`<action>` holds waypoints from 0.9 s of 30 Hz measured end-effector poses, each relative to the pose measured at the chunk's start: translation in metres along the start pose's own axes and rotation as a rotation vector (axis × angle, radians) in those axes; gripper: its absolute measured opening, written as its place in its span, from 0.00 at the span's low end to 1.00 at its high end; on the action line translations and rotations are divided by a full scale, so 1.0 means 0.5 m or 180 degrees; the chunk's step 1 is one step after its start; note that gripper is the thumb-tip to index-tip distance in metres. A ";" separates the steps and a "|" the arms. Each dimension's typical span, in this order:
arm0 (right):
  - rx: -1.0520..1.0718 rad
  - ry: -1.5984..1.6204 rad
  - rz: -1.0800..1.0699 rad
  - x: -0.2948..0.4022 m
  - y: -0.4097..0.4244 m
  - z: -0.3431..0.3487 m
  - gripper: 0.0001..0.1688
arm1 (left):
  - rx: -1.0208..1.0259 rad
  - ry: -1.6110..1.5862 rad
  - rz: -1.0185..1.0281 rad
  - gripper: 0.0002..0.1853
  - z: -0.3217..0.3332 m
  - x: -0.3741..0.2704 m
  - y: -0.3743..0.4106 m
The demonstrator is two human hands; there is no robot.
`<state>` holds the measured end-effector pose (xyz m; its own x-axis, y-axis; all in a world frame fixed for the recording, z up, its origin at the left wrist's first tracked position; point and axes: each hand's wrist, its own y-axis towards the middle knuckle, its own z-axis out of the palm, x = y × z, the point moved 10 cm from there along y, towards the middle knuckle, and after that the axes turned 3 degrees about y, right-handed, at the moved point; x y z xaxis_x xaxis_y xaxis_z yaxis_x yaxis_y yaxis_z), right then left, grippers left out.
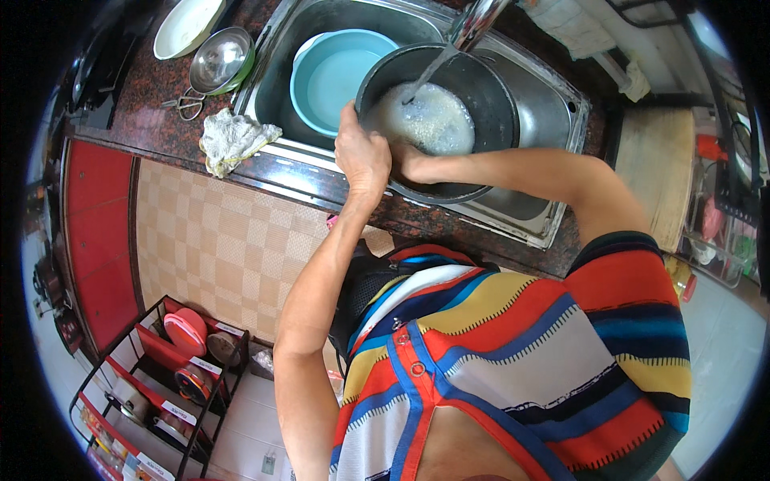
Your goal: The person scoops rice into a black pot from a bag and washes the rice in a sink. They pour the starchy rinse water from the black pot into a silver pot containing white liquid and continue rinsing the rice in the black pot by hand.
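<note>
A dark cooking pot [493,96] stands tilted over the double-bowl steel sink, overlapping the blue plastic basin [343,78]. Cloudy, bubbly water with pale grains [433,129], possibly rice, lies inside it. From the chrome faucet [478,24] a stream of water [430,71] runs into the pot. My left hand [364,150] grips the pot's left rim, its thumb or finger along the edge. Over the near rim reaches my right hand [415,165], down inside the pot; its fingers are hidden, so their hold cannot be told.
Left of the sink [550,120], a crumpled cloth [231,141] hangs over the counter edge near scissors [187,105], a metal bowl [221,57] and a white oval dish [187,27]. A wooden board [652,168] is at right. A black rack [198,415] stands lower left.
</note>
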<state>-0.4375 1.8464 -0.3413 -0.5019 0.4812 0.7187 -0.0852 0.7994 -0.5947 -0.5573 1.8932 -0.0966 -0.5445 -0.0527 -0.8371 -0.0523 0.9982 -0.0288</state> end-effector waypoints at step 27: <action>0.1062 -0.4695 -0.2702 0.175 -0.142 -0.020 0.28 | -0.0022 0.0030 0.0029 0.25 -0.003 0.004 -0.001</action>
<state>-0.4669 1.8352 -0.2327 -0.5106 -0.8583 0.0516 -0.7848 0.4407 -0.4357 -0.5597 1.8926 -0.0976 -0.5529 -0.0438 -0.8321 -0.0531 0.9984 -0.0173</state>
